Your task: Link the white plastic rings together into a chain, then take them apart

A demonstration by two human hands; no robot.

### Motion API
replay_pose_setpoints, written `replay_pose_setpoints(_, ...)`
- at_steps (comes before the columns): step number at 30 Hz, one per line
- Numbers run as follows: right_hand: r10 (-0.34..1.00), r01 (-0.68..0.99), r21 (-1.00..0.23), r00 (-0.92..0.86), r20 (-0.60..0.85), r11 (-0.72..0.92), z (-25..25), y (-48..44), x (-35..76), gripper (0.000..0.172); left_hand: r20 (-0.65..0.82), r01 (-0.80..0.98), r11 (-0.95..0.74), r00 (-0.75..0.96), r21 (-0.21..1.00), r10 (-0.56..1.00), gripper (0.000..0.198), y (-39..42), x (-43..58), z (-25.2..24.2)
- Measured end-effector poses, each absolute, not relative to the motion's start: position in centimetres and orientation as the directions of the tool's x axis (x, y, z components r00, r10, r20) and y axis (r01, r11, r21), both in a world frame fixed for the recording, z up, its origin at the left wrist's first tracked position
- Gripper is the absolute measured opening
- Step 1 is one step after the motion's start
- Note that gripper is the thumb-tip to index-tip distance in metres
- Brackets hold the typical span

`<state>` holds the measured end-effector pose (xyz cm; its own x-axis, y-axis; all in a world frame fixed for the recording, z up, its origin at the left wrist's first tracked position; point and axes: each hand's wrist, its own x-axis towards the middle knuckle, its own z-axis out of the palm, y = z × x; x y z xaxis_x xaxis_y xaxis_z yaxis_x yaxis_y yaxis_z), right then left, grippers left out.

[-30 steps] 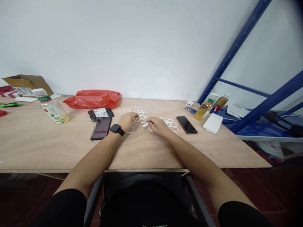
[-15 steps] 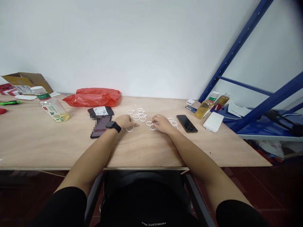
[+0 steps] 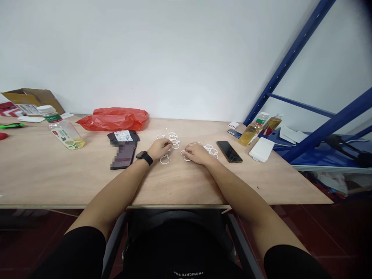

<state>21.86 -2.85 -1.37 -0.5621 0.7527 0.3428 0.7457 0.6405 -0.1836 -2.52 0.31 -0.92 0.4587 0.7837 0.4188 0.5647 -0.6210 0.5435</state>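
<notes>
Curling narrowly, your left hand (image 3: 160,147) and right hand (image 3: 197,153) sit among thin white rings (image 3: 175,148), grip impossible to tell; the round near-left ring (image 3: 164,164) points its tab toward the far right.

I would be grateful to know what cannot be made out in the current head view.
All in the head view:
White rings under the right hand: their number is hidden by that hand.
Left hand: whether it grips a ring is hidden by its own fingers.
Dark phone near the watch: part is masked by pixelation.
Red object: cut off by the left edge.
</notes>
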Motion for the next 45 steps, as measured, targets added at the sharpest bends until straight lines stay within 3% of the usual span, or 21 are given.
replay_pose_setpoints(3, 0.770, 0.766, -0.179, -0.541, 0.337, 0.617, -1.2, -3.0, 21.9, 0.032, 0.476, 0.585, -0.632, 0.420, 0.509, 0.773, 0.024, 0.4, -2.9, -0.5)
replay_pose_setpoints(5, 0.785, 0.781, -0.181, -0.525, 0.328, 0.598, -1.1, -3.1, 21.9, 0.029, 0.476, 0.665, -0.620, 0.421, 0.417, 0.772, 0.025, 0.5, -3.5, -0.4)
replay_pose_setpoints(8, 0.803, 0.800, -0.173, -0.509, 0.311, 0.575, -0.9, -3.5, 21.8, 0.025, 0.400, 0.808, -0.534, 0.416, 0.250, 0.816, 0.033, 0.6, -4.1, -0.7)
replay_pose_setpoints(11, 0.804, 0.796, -0.197, -0.497, 0.326, 0.572, -0.7, -3.6, 21.7, 0.023, 0.283, 0.858, -0.483, 0.426, 0.175, 0.859, 0.040, 0.6, -4.2, -1.1)
replay_pose_setpoints(15, 0.780, 0.765, -0.255, -0.463, 0.422, 0.592, -0.6, -3.6, 21.4, 0.016, 0.277, 0.837, -0.509, 0.450, 0.201, 0.849, 0.035, 0.3, -3.7, -0.9)
replay_pose_setpoints(22, 0.668, 0.682, -0.253, -0.453, 0.591, 0.686, -0.4, -4.3, 20.2, 0.023, 0.586, 0.546, -0.812, 0.596, 0.205, 0.549, 0.035, -1.4, -2.3, 0.7)
replay_pose_setpoints(31, 0.649, 0.662, -0.190, -0.563, 0.511, 0.725, 0.1, -5.1, 20.0, 0.020, 0.574, 0.461, -0.874, 0.677, 0.157, 0.460, 0.035, -1.6, -2.1, 0.8)
replay_pose_setpoints(45, 0.639, 0.690, -0.081, -0.613, 0.464, 0.720, 0.1, -4.8, 20.1, 0.023, 0.551, 0.445, -0.877, 0.692, 0.185, 0.467, 0.039, -1.7, -2.0, 0.8)
